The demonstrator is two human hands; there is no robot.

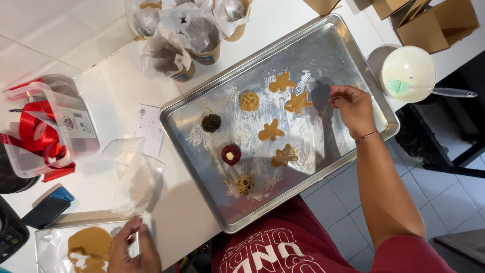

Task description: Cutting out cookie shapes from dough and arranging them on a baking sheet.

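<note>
A large metal baking tray lies tilted on the white table. On it sit several tan figure-shaped cookies and several round dough balls, one dark, one red with a white centre. My right hand hovers over the tray's right part, fingers loosely curled, holding nothing I can see. My left hand is at the bottom left, pinching the edge of a clear plastic sheet beside a smaller tray smeared with tan dough.
A clear box with red ribbon stands at the left. Wrapped cups cluster at the top. A white bowl with a spatula sits right of the tray, cardboard boxes behind it. A phone and paper slip lie nearby.
</note>
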